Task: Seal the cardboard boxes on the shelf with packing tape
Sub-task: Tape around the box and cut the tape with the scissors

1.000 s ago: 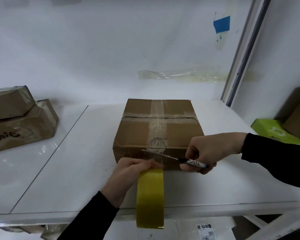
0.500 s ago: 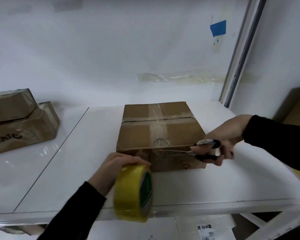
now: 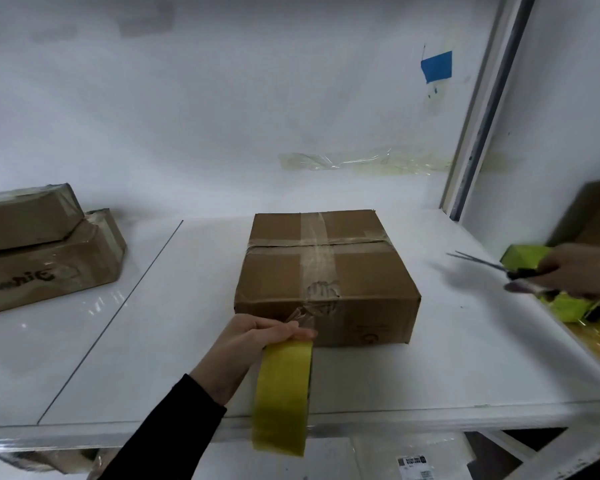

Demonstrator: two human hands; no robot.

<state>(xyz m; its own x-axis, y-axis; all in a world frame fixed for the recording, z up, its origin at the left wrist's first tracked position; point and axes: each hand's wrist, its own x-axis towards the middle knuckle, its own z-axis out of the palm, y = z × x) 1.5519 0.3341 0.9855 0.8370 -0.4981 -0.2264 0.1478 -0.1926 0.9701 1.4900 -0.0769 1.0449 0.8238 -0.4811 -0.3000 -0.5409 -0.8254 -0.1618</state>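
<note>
A brown cardboard box (image 3: 357, 271) sits in the middle of the white shelf (image 3: 153, 341), with clear tape crossing its top and running down its front face. My left hand (image 3: 246, 344) grips a yellow roll of packing tape (image 3: 283, 393) right in front of the box; a crumpled loose tape end sticks up by my fingers. My right hand (image 3: 575, 271) is blurred at the far right, holding black-handled scissors (image 3: 482, 263) with the blades pointing left, well away from the box.
Two taped cardboard boxes (image 3: 39, 247) are stacked at the left of the shelf. Green packages (image 3: 565, 303) and a brown carton lie beyond the shelf's right edge. A white upright post (image 3: 478, 109) stands at back right. Tape scraps stick to the back wall.
My right hand pulled the scissors away from the box's front to the far right. The tape is cut, and my left hand turned the roll edge-on, staying close to the box.
</note>
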